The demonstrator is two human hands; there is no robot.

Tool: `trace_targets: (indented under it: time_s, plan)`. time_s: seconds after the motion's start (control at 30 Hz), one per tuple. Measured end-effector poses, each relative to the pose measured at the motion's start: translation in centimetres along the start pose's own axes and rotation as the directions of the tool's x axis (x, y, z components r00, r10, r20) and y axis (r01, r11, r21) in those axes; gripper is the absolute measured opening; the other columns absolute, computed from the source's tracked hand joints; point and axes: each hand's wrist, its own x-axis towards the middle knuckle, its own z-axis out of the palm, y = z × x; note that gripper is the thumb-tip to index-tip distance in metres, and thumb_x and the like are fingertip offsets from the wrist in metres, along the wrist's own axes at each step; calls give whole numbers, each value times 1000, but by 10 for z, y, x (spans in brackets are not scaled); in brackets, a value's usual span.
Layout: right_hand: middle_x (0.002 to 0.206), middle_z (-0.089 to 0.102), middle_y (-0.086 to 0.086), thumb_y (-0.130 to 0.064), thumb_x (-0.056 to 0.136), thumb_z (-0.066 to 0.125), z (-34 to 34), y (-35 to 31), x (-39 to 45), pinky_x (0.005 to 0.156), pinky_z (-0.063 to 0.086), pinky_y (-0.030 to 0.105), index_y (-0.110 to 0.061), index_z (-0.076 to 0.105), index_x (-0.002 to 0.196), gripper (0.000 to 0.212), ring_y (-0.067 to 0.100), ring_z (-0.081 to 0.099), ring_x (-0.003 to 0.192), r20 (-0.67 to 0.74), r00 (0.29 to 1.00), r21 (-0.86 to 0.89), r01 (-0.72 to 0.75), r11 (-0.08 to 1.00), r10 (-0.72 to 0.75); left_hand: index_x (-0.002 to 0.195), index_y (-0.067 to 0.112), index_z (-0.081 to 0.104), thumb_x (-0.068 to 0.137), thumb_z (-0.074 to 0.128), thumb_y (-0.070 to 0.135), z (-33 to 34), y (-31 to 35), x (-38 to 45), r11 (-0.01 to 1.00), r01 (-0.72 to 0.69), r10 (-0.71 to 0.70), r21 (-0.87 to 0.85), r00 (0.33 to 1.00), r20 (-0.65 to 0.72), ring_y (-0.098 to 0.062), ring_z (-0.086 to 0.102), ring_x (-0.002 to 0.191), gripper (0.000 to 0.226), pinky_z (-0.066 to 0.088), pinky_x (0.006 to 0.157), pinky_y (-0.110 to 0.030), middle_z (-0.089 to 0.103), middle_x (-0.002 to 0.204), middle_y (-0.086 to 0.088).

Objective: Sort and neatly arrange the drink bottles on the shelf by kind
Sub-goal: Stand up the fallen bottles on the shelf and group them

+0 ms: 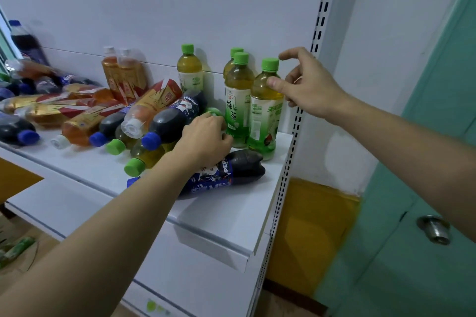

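Note:
Several green tea bottles with green caps stand upright at the right end of the white shelf (pixel 221 216); the nearest one (pixel 265 110) is by my right hand (pixel 306 85), which hovers open, thumb touching the bottle's neck. My left hand (pixel 206 139) is closed over a lying green tea bottle whose green cap (pixel 213 111) shows above my fingers. A cola bottle (pixel 226 172) lies under my left wrist. More cola, green tea and orange tea bottles (pixel 152 103) lie in a heap to the left. Two orange tea bottles (pixel 123 74) stand at the back.
A perforated shelf upright (pixel 298 121) bounds the shelf on the right. Beyond it is a green door with a metal knob (pixel 435 229). A tall cola bottle (pixel 25 44) stands at far left. A lower shelf (pixel 59 203) sits below.

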Motion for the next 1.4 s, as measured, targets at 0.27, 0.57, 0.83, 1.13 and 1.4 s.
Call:
trace_targets:
  time_s: [0.27,0.57,0.83,1.13,1.4]
  plan:
    - [87,57,2,-23,90,69,39,3,-71,63,40,10,-22,59,111,23,10,55,74,21,968,-63,252,966,-251,111,9,70,96,59,27,-45,-2,17,978,-183,161,104,968,192,-26,67,94,26,58,85,-40,72,106,-9]
    - [122,55,-8,-58,80,63,99,-38,-92,103,37,45,-31,61,131,57,11,41,120,452,846,-312,447,838,-283,129,22,64,100,57,35,-73,-60,21,917,-353,297,188,915,273,1,50,74,33,31,59,-15,62,100,7]
    - [136,50,-11,-61,87,64,145,-42,-108,112,25,47,-33,40,143,67,15,41,128,398,899,-522,385,761,-182,121,27,73,95,58,27,-66,-87,11,877,-467,433,110,869,239,-18,62,110,30,50,94,-38,69,120,1]
    - [121,58,-12,-42,72,87,129,-39,-115,105,39,53,-29,56,129,67,15,51,115,60,993,-218,116,969,-106,111,31,75,94,61,27,-53,-91,13,889,-454,434,67,879,197,-23,52,130,23,39,103,-43,69,120,1]
    - [115,72,-7,-22,88,78,131,-33,-97,88,56,25,-25,57,125,43,11,69,107,-266,942,441,-69,895,204,124,43,72,95,55,29,-46,-94,15,887,-457,442,71,882,164,-22,42,143,36,34,110,-43,60,143,-1]
